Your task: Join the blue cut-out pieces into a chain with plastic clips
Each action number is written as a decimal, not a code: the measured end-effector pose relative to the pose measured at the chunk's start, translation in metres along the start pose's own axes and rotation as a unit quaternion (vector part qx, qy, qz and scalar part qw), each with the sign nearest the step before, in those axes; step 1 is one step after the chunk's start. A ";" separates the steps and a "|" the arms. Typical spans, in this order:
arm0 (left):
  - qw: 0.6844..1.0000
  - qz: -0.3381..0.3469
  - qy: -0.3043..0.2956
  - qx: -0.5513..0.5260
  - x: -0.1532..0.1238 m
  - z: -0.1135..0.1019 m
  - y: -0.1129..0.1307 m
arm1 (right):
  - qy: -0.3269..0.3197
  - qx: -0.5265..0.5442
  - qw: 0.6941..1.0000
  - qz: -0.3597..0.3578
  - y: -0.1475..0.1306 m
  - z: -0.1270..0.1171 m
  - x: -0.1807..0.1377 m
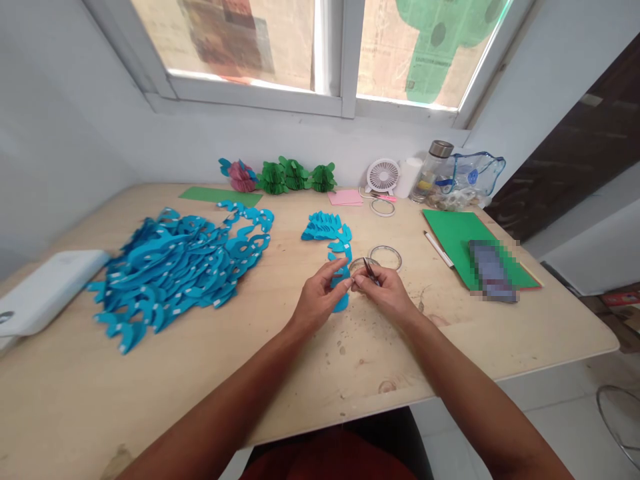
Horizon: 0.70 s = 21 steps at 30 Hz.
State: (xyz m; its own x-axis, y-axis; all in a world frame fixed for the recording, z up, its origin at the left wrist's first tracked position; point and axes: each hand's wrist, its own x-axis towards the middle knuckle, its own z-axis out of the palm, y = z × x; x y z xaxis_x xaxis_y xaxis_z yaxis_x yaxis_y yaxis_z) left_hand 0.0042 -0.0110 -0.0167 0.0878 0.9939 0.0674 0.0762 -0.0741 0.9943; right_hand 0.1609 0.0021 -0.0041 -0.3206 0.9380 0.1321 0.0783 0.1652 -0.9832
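Observation:
My left hand point(323, 293) is closed in a pinch, its thumb and fingertips meeting those of my right hand. What it pinches is too small to make out. My right hand point(383, 290) is closed around small dark scissors point(370, 270), whose pointed tips face away from me. Against the right fingers stands a thin tape roll point(361, 263), partly hidden. Under and beside my left fingers lies a strip of curved blue paper pieces point(341, 305). Just beyond it sits a small folded stack of blue paper pieces point(323, 227). A second tape roll point(385, 257) lies flat behind my right hand.
A large heap of blue paper pieces point(180, 267) with white patches covers the left, beside a white device point(53, 290). Along the wall stand green paper shapes point(295, 175), a small fan point(383, 176) and a bottle point(433, 172). Green sheets point(450, 233) and a pen point(439, 250) lie right.

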 end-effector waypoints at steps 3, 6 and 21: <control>1.000 0.015 -0.003 0.011 0.002 0.000 -0.004 | -0.008 0.000 1.000 -0.003 -0.002 0.000 0.000; 1.000 0.014 -0.005 0.008 0.002 0.000 -0.006 | -0.009 -0.009 1.000 -0.001 -0.003 0.000 0.000; 0.995 -0.046 0.000 -0.084 0.001 0.002 -0.002 | -0.001 -0.030 1.000 0.001 -0.004 -0.001 0.000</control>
State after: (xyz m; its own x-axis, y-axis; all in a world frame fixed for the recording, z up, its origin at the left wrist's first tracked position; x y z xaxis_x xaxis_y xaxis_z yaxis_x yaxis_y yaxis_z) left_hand 0.0064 -0.0102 -0.0193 0.0872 0.9959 -0.0250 -0.0831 0.0323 0.9960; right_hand 0.1610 0.0016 0.0003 -0.3230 0.9374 0.1301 0.1352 0.1818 -0.9740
